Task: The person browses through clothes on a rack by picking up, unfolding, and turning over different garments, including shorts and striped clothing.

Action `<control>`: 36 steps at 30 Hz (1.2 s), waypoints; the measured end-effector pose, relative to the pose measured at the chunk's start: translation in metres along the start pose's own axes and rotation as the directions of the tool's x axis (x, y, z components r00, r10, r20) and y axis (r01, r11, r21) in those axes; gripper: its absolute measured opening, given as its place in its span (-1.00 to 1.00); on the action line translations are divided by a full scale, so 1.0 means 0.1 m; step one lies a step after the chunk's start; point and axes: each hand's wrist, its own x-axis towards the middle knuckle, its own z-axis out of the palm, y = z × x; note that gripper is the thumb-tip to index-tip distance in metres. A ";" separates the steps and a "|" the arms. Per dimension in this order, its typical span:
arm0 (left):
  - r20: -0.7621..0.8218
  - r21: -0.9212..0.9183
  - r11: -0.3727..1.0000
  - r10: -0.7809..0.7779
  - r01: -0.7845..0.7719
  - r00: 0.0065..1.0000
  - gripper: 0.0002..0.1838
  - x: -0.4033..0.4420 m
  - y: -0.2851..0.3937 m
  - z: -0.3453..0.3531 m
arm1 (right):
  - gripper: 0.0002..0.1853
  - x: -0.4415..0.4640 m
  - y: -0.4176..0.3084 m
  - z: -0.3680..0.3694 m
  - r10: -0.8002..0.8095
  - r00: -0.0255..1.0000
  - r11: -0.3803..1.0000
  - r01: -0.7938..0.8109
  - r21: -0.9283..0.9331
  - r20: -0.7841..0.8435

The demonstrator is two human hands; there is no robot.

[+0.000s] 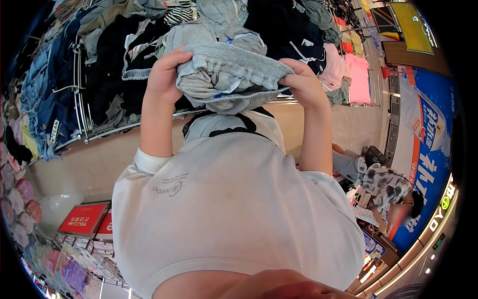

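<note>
Light grey garment, held open at the near edge of the clothes rack.
Left hand clamped on one end of the elastic waistband, right hand clamped on the other; band spans between them. Dark and grey clothes piled on rack beyond; pink garment toward its right end. Red sign behind rack's near side, left; another person right of rack, bent over.

Fingers of the left hand and right hand slip partly from sight around the gray elastic-waist garment, its bunched folds masking its full shape! Up top, the clothing pile runs off the frame, and the bystander's face is blurred!
</note>
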 end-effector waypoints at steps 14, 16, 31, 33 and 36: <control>-0.133 -0.125 0.991 0.038 -0.054 0.990 -0.65 -0.11 0.21 -0.42 | -0.52 0.03 -0.09 0.08 0.039 0.991 0.985 -0.060 0.162 0.126; -0.193 -0.119 0.988 0.078 -0.102 0.978 -0.64 -0.12 0.23 -0.44 | -0.54 0.04 -0.08 0.09 0.008 0.994 0.996 -0.018 0.090 0.107; -0.384 -0.096 0.949 0.244 -0.301 0.891 -0.64 -0.27 0.31 -0.57 | -0.66 0.08 -0.13 0.11 -0.056 0.998 0.998 0.056 0.009 0.036; -0.405 -0.098 0.941 0.261 -0.325 0.876 -0.65 -0.29 0.33 -0.59 | -0.71 0.07 -0.15 0.10 -0.066 0.997 0.998 0.066 -0.005 0.047; -0.355 -0.197 0.930 0.229 -0.312 0.906 -0.66 -0.30 0.34 -0.60 | -0.81 0.05 -0.18 0.10 -0.095 0.995 0.995 0.097 -0.035 0.039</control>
